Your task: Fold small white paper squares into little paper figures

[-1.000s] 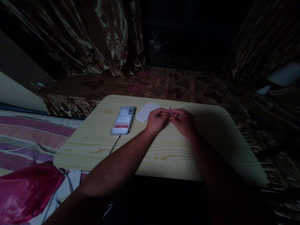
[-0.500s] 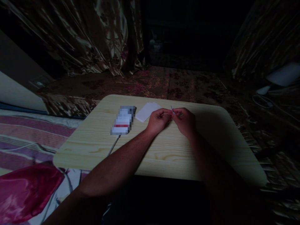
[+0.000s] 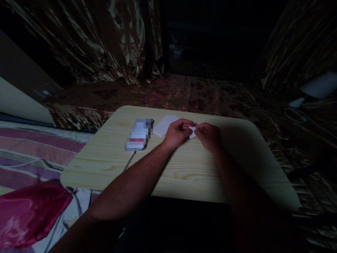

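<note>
A small folded piece of white paper (image 3: 192,132) is pinched between my two hands above the wooden table. My left hand (image 3: 178,133) grips its left side with thumb and fingers. From the right, my right hand (image 3: 209,135) holds the other side between thumb and forefinger. Just beyond my left hand lie several white paper sheets (image 3: 164,125), loosely stacked and partly covered by that hand. Further left, a phone (image 3: 139,134) rests on the table with its screen blurred out.
A white cable (image 3: 129,161) runs from the phone under my left forearm. The light wooden table (image 3: 92,165) has rounded corners. On the left are a striped bedspread (image 3: 39,144) and shiny red cloth (image 3: 31,214). A lamp (image 3: 319,85) stands at the right; curtains (image 3: 126,38) hang behind.
The small paper has turned from edge-on and upright to lying flatter, so its white face now shows. My fingers have shifted around it, both hands staying in nearly the same place.
</note>
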`<move>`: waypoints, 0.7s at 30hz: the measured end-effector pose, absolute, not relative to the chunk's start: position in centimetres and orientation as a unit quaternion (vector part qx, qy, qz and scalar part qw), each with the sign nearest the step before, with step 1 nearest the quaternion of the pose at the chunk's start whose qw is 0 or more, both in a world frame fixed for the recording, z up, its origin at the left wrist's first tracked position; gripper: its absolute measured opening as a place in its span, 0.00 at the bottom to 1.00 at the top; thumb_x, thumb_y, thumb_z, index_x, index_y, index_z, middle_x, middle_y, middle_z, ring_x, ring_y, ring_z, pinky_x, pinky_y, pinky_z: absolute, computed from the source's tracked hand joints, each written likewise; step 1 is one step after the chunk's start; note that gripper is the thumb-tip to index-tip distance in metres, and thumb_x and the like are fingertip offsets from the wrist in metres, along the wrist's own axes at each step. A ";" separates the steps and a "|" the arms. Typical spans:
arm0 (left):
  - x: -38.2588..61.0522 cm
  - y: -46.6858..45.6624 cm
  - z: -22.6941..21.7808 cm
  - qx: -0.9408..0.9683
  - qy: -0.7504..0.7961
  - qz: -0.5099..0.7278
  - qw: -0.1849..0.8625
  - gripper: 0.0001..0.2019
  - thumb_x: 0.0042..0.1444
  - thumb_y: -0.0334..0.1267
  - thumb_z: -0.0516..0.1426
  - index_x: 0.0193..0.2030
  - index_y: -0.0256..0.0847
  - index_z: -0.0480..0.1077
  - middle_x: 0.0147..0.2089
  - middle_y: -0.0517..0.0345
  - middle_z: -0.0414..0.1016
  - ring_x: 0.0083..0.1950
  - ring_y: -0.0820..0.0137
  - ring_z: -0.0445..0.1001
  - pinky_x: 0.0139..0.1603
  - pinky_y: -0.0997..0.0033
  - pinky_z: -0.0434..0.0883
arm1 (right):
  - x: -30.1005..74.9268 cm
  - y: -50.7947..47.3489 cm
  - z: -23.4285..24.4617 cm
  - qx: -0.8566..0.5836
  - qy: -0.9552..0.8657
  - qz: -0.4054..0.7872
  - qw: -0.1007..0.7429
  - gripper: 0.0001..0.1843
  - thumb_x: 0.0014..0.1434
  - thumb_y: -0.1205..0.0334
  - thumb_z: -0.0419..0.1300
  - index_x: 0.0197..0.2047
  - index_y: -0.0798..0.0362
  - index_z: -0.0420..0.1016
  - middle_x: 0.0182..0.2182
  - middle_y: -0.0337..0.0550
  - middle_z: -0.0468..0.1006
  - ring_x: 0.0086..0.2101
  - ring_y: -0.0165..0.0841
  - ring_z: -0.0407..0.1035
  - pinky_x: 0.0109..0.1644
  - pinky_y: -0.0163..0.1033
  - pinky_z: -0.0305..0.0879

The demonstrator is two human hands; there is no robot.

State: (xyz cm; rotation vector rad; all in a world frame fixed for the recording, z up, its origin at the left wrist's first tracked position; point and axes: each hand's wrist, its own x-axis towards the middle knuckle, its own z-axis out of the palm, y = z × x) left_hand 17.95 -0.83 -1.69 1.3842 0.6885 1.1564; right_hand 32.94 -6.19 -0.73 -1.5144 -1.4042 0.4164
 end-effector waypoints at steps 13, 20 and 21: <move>18.3 -1.3 -2.1 0.549 0.331 0.475 0.604 0.09 0.42 0.34 0.65 0.32 0.36 0.77 0.27 0.58 0.78 0.24 0.75 0.70 0.26 0.75 0.65 | 33.1 -6.2 -0.5 -0.597 -0.572 0.232 0.512 0.07 0.48 0.61 0.61 0.32 0.52 0.76 0.25 0.37 0.78 0.27 0.31 0.72 0.30 0.35 0.66; 18.3 -1.3 -2.1 0.546 0.318 0.474 0.613 0.10 0.41 0.33 0.65 0.34 0.37 0.77 0.24 0.61 0.75 0.22 0.76 0.67 0.25 0.75 0.65 | 33.1 -6.0 -0.8 -0.595 -0.553 0.262 0.520 0.08 0.47 0.63 0.61 0.33 0.52 0.76 0.23 0.36 0.76 0.24 0.31 0.71 0.27 0.34 0.65; 18.3 -1.3 -2.2 0.548 0.314 0.474 0.613 0.10 0.41 0.33 0.65 0.34 0.37 0.77 0.24 0.61 0.75 0.22 0.77 0.67 0.25 0.75 0.64 | 33.1 -6.0 -0.8 -0.594 -0.551 0.265 0.523 0.08 0.47 0.63 0.61 0.33 0.52 0.75 0.22 0.35 0.76 0.24 0.31 0.71 0.27 0.34 0.65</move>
